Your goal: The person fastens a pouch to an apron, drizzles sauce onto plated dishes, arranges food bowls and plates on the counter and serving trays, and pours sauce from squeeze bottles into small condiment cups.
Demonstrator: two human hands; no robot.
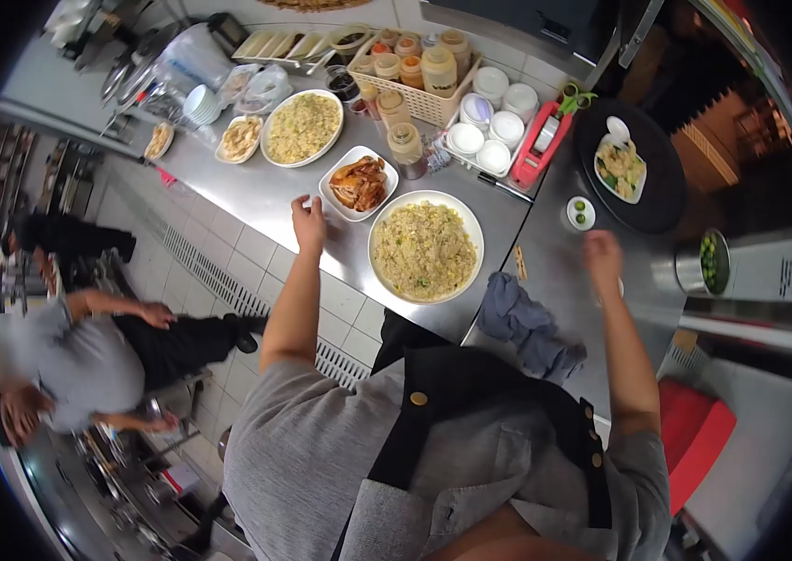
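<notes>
My left hand [308, 222] is at the counter's front edge, just left of a square white bowl of browned chicken [359, 183], its fingers slightly apart and holding nothing. A large round plate of fried rice [426, 247] lies in front of me. On the right, my right hand [603, 254] is over the steel counter, below a small white dish with green limes [580, 213]; its fingers are blurred and what they hold, if anything, cannot be made out. A crumpled blue-grey cloth [529, 327] lies between the rice plate and my right forearm.
Behind are an oval rice plate [302, 128], a basket of sauce bottles [415, 70], lidded white cups [492, 122] and a red tape dispenser [538, 145]. A black round tray [662, 178] holds a noodle dish. A co-worker [87, 360] stands at left.
</notes>
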